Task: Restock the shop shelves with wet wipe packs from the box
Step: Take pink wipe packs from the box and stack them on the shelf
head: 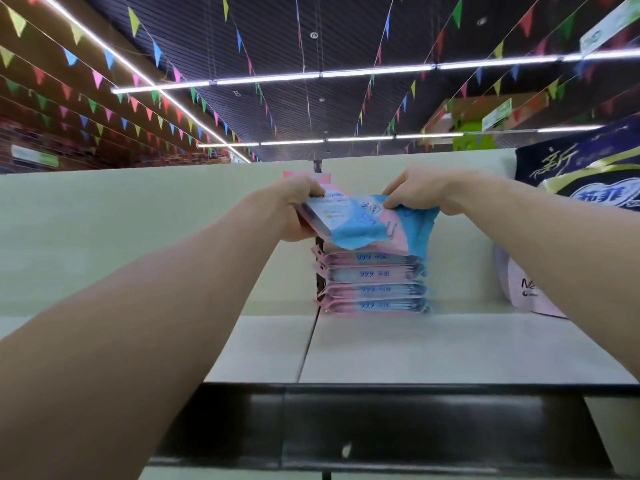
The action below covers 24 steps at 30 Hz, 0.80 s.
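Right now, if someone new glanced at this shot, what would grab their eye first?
The left hand and right hand grip pink-and-blue wet wipe packs at centre, just above a stack of matching packs on the white shelf. Overhead, strings of coloured bunting cross the dark ceiling, and a dark blue package sits at the far right.

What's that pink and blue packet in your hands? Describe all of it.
A plastic wet wipe pack, pink and blue, print too blurred to read. It is held nearly flat above a stack of like packs on the shelf. The left hand grips its left end; the right hand pinches its right edge.
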Each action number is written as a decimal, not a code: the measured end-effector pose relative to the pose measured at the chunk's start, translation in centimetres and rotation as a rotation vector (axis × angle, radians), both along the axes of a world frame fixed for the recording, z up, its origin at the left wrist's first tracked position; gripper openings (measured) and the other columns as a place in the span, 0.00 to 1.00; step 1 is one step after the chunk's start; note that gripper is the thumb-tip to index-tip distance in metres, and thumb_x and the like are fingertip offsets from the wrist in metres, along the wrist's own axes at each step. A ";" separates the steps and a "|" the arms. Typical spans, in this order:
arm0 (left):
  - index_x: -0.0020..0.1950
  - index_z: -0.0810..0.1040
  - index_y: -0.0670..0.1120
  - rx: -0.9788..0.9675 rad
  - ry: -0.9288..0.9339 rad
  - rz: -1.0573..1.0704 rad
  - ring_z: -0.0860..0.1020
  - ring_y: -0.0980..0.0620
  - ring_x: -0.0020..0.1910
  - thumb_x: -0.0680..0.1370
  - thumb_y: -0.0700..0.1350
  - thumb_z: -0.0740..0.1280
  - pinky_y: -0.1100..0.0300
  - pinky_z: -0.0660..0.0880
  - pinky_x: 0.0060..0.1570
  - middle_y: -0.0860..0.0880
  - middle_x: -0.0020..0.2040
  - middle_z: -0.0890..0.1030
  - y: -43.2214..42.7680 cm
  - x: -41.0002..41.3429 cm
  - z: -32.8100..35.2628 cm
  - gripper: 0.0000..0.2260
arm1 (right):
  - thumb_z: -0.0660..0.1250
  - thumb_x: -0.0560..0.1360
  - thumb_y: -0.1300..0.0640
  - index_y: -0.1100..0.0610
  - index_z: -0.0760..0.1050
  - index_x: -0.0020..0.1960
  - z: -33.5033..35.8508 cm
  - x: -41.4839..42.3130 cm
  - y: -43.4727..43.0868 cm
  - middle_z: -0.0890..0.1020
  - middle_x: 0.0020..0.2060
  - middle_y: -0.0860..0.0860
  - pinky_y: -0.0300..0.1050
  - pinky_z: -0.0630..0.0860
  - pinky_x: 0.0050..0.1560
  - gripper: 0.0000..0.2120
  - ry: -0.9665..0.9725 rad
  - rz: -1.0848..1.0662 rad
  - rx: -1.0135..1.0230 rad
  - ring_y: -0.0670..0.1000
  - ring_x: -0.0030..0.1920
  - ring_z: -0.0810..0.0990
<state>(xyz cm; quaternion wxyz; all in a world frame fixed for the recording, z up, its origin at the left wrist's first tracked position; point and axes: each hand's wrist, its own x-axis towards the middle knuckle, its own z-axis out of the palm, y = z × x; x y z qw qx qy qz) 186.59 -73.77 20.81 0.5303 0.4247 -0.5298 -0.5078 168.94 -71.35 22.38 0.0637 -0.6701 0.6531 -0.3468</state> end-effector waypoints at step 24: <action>0.61 0.71 0.39 0.000 0.176 0.004 0.81 0.45 0.41 0.81 0.38 0.62 0.46 0.79 0.47 0.43 0.45 0.80 -2.6 -0.8 -0.6 0.09 | 0.69 0.73 0.56 0.46 0.75 0.62 0.0 -1.3 0.3 0.76 0.58 0.42 0.50 0.71 0.63 0.18 0.318 0.172 0.212 0.47 0.60 0.71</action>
